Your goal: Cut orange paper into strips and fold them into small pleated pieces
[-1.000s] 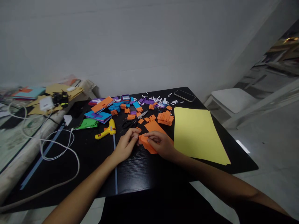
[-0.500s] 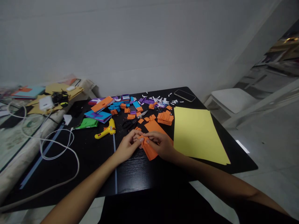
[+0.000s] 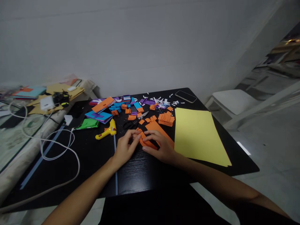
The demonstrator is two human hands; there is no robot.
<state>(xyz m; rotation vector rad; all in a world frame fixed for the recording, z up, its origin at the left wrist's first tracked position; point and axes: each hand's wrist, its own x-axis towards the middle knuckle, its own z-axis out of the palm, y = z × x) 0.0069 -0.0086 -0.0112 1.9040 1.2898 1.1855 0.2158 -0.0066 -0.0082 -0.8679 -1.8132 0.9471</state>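
A folded piece of orange paper (image 3: 147, 142) is between my two hands near the middle of the black table. My left hand (image 3: 126, 147) pinches its left end between thumb and fingers. My right hand (image 3: 160, 147) is over its right part, fingers spread and slightly bent, with the thumb apart from them. Behind my right hand lies a flat orange sheet (image 3: 159, 127). Black-handled scissors (image 3: 134, 121) and small orange folded pieces (image 3: 166, 118) lie farther back.
A yellow glue gun (image 3: 107, 130) lies left of my hands. Yellow sheets (image 3: 199, 136) cover the right side, with a phone (image 3: 186, 96) behind. Colored paper stacks (image 3: 99, 116) are at the back left. A white cable (image 3: 70, 150) loops across the left side.
The orange paper has gone from standing out toward me to a narrower, folded shape lying lower. My right hand's fingers have opened and spread. My left hand still grips the paper.
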